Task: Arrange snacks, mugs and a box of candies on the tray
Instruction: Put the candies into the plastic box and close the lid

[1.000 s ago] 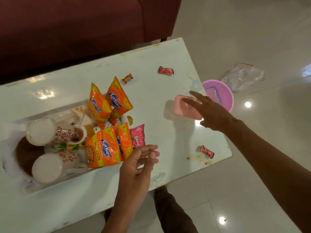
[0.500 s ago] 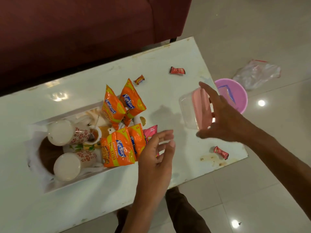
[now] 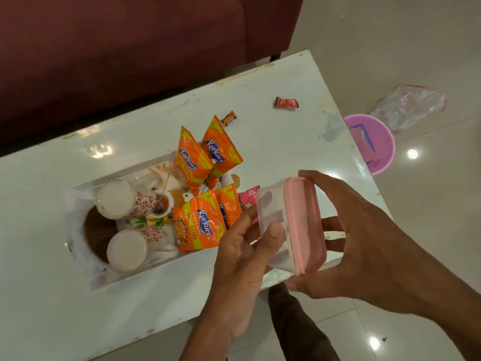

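A clear plastic box with a pink lid [image 3: 291, 222] is held tilted on its side above the table's near right corner. My right hand [image 3: 359, 246] grips it from the lid side and my left hand [image 3: 244, 246] holds its clear bottom end. The white tray [image 3: 130, 173] on the table holds two white mugs with red flowers [image 3: 122, 199] [image 3: 130, 248], lying on their sides, and several orange snack packets [image 3: 197, 225]. A pink packet [image 3: 248, 195] peeks out behind the box. Two wrapped candies [image 3: 285, 102] [image 3: 228, 118] lie loose on the table beyond the tray.
The white table [image 3: 39, 295] ends just right of my hands. A pink basin [image 3: 374, 144] and a clear plastic bag [image 3: 408, 105] sit on the tiled floor to the right. A dark red sofa [image 3: 130, 48] stands behind the table. My leg [image 3: 299, 321] shows below the table edge.
My right hand lifted the box off the table and brought it toward me. My left hand rose and took hold of its clear end.
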`<act>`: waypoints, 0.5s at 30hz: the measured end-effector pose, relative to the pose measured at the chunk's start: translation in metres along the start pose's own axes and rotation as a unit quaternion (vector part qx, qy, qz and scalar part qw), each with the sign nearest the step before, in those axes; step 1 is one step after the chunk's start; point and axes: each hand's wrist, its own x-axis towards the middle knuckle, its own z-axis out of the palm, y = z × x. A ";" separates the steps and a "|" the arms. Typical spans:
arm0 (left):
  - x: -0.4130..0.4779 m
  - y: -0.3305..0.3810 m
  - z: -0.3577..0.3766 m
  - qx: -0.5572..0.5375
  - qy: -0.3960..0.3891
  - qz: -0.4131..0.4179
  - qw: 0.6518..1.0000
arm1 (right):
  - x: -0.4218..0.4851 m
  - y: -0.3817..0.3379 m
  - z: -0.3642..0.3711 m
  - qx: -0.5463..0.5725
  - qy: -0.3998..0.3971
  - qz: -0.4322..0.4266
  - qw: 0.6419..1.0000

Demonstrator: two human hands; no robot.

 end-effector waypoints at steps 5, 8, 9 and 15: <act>-0.005 -0.002 -0.014 -0.060 -0.029 -0.019 0.998 | -0.008 -0.009 -0.001 0.072 -0.041 0.025 0.996; -0.006 -0.001 -0.019 -0.028 -0.028 -0.031 0.999 | -0.010 -0.011 0.006 0.020 -0.025 0.037 0.999; -0.006 0.000 -0.020 -0.011 -0.032 -0.030 0.999 | -0.010 -0.012 0.008 0.002 -0.021 0.042 0.999; -0.001 0.007 -0.027 0.056 -0.024 -0.010 0.998 | -0.012 -0.010 0.007 0.006 -0.026 0.036 0.999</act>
